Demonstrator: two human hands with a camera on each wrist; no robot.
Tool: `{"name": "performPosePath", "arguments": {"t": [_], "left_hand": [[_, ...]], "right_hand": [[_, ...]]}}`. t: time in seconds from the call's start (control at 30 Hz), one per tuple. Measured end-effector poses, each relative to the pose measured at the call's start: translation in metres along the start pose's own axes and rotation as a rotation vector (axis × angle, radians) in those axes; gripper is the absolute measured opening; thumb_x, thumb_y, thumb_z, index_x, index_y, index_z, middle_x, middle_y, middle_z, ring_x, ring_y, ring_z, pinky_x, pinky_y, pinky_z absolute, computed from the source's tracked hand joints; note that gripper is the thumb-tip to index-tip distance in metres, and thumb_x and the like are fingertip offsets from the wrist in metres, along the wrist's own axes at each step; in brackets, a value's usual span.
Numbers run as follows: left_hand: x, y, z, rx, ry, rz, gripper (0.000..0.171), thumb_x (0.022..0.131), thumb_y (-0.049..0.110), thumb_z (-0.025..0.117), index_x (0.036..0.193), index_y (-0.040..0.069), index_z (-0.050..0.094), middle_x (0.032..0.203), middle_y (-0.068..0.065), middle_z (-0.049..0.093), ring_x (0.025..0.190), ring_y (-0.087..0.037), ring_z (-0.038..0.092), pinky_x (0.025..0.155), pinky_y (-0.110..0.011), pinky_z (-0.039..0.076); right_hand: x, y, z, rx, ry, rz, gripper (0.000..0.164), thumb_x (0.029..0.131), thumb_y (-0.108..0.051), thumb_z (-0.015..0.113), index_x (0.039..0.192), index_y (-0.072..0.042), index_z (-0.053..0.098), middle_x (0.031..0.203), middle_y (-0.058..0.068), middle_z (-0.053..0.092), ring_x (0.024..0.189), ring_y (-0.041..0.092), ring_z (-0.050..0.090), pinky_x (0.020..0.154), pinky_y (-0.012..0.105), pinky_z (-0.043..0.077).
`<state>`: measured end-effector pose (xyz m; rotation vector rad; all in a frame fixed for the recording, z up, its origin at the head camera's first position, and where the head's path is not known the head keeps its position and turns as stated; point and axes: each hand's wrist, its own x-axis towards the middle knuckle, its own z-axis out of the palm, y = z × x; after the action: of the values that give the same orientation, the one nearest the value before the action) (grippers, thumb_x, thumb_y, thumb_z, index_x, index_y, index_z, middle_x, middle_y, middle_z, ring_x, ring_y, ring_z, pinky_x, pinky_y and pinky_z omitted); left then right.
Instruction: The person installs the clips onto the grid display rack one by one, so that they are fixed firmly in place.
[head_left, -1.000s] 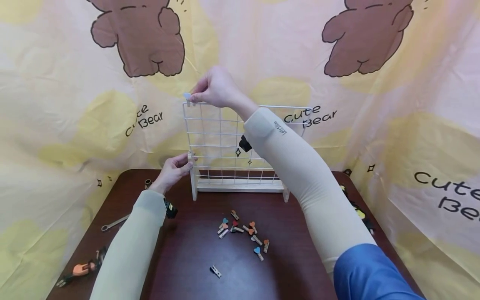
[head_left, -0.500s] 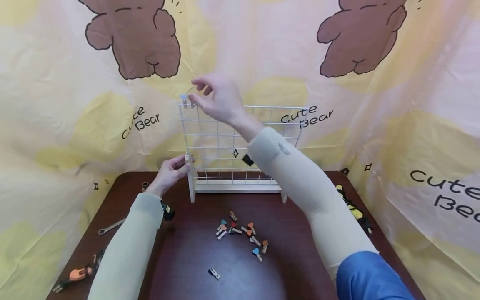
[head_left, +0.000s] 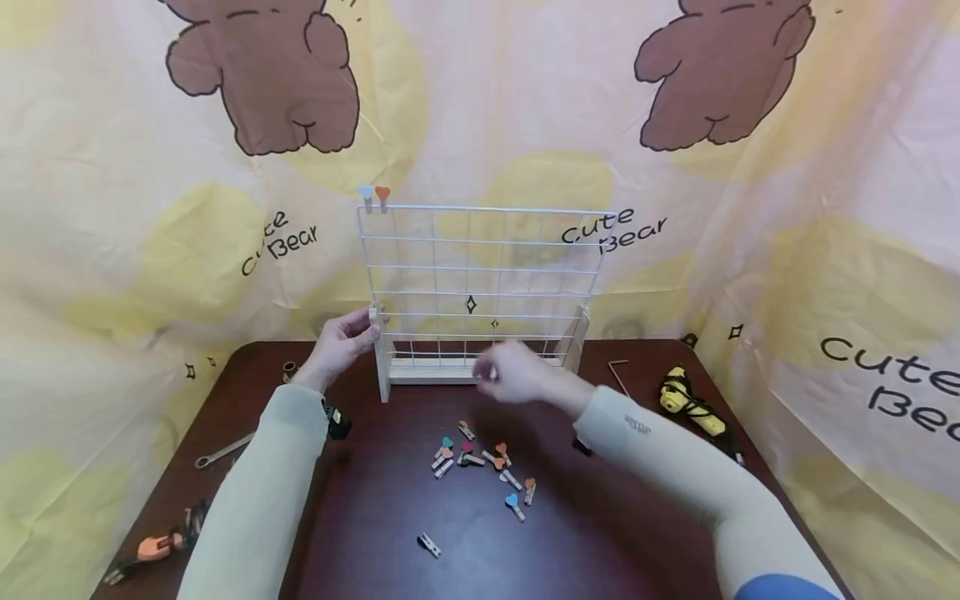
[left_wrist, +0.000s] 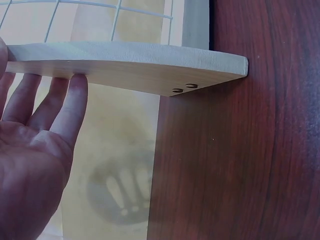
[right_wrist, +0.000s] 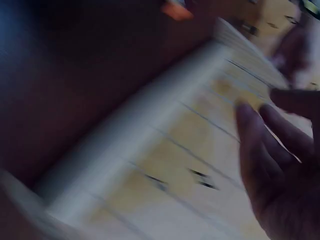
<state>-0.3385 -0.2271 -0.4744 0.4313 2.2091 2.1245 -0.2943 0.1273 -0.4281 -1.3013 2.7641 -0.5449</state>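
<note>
A white wire grid rack (head_left: 525, 209) stands upright in a wooden base. My left hand (head_left: 341, 346) holds the base's left wooden side post (head_left: 382, 367); in the left wrist view the fingertips press the side panel's (left_wrist: 130, 75) outer face. Two small heart-topped clothespins, one pale blue (head_left: 366, 195) and one orange (head_left: 382, 197), are clipped side by side on the grid's top left corner. In front of the base's lower bar, my right hand (head_left: 517, 372) hangs with fingers loosely bent and nothing seen in them. Several loose heart-topped clothespins (head_left: 471, 459) lie on the table below it.
On the dark table (head_left: 360, 500), a black-tipped clothespin (head_left: 429, 546) lies nearer the front. At left are a wrench (head_left: 223, 451), a socket (head_left: 290, 370) and an orange-and-black tool (head_left: 157, 547). A hex key (head_left: 618, 377) and a yellow-and-black tool (head_left: 690, 404) lie at right.
My right hand has let go of the orange clothespin at the grid's top left and moved down and right, in front of the base. The left hand keeps its hold on the post.
</note>
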Motion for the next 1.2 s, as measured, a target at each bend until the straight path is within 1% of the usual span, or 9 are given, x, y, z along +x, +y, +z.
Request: {"name": "performPosePath", "arguments": {"t": [0.1,0.17,0.3,0.43,0.67,0.8,0.97,1.13,1.2], "left_hand": [[0.000,0.000,0.001,0.003,-0.004,-0.010,0.055,0.106,0.013,0.067,0.155,-0.005,0.048,0.132,0.003,0.074,0.132,-0.029,0.061,0.096,-0.022,0.057],[0.000,0.001,0.001,0.001,-0.004,-0.013,0.055,0.106,0.013,0.066,0.155,-0.005,0.048,0.135,-0.001,0.072,0.132,-0.029,0.061,0.096,-0.023,0.058],[0.001,0.002,0.001,-0.003,-0.004,-0.010,0.054,0.107,0.012,0.066,0.155,-0.004,0.048,0.131,0.005,0.074,0.125,-0.019,0.065,0.096,-0.022,0.058],[0.001,0.001,0.001,-0.012,-0.007,-0.009,0.053,0.107,0.011,0.065,0.155,-0.003,0.049,0.124,0.012,0.074,0.121,-0.014,0.066,0.095,-0.022,0.057],[-0.001,0.000,-0.001,-0.032,-0.001,-0.024,0.054,0.107,0.012,0.065,0.156,-0.003,0.048,0.122,0.014,0.074,0.127,-0.022,0.065,0.095,-0.022,0.058],[-0.001,0.000,-0.001,-0.026,0.001,-0.027,0.055,0.107,0.012,0.066,0.156,-0.004,0.047,0.129,0.007,0.074,0.122,-0.014,0.067,0.095,-0.023,0.058],[0.000,-0.001,-0.001,-0.038,-0.005,-0.024,0.057,0.107,0.011,0.065,0.156,-0.008,0.043,0.142,-0.013,0.068,0.119,-0.008,0.067,0.095,-0.025,0.058],[0.001,-0.002,0.000,-0.045,-0.010,-0.020,0.056,0.107,0.010,0.064,0.156,-0.009,0.043,0.126,0.007,0.074,0.122,-0.013,0.066,0.095,-0.025,0.058],[0.001,-0.001,-0.001,-0.049,-0.012,-0.018,0.057,0.107,0.010,0.064,0.156,-0.009,0.043,0.126,0.007,0.074,0.121,-0.011,0.067,0.095,-0.024,0.058]], "right_hand": [[-0.027,0.011,0.031,0.094,-0.186,0.111,0.014,0.089,-0.016,0.085,0.101,-0.010,0.081,0.086,-0.007,0.077,0.077,0.007,0.070,0.072,0.029,0.060],[-0.039,0.013,0.047,0.128,-0.235,0.181,0.013,0.086,-0.020,0.089,0.094,-0.014,0.082,0.078,-0.012,0.074,0.072,0.004,0.066,0.067,0.027,0.057],[-0.055,0.014,0.067,0.149,-0.197,0.286,0.015,0.084,-0.025,0.092,0.077,-0.020,0.079,0.063,-0.015,0.069,0.061,0.003,0.062,0.059,0.026,0.054],[-0.063,0.009,0.076,0.248,-0.173,0.344,0.018,0.088,-0.018,0.088,0.073,-0.020,0.078,0.060,-0.010,0.068,0.055,0.007,0.062,0.053,0.026,0.053],[-0.060,0.005,0.068,0.352,-0.112,0.277,0.016,0.090,-0.010,0.086,0.077,-0.018,0.079,0.067,-0.008,0.072,0.054,0.008,0.064,0.051,0.026,0.055],[-0.038,-0.002,0.034,0.442,-0.018,0.214,0.010,0.092,-0.011,0.084,0.088,-0.019,0.080,0.075,-0.007,0.076,0.064,0.015,0.070,0.058,0.029,0.059],[0.004,-0.028,-0.038,0.551,0.138,0.175,0.012,0.095,-0.007,0.081,0.107,-0.007,0.080,0.096,0.003,0.081,0.087,0.021,0.077,0.076,0.031,0.064],[0.049,-0.062,-0.120,0.478,0.371,0.051,0.018,0.094,-0.007,0.081,0.111,0.000,0.079,0.098,0.010,0.081,0.084,0.024,0.078,0.076,0.030,0.064],[0.065,-0.072,-0.146,0.428,0.459,0.007,0.017,0.094,-0.008,0.082,0.109,-0.001,0.080,0.097,0.009,0.081,0.082,0.023,0.077,0.075,0.029,0.064]]}}
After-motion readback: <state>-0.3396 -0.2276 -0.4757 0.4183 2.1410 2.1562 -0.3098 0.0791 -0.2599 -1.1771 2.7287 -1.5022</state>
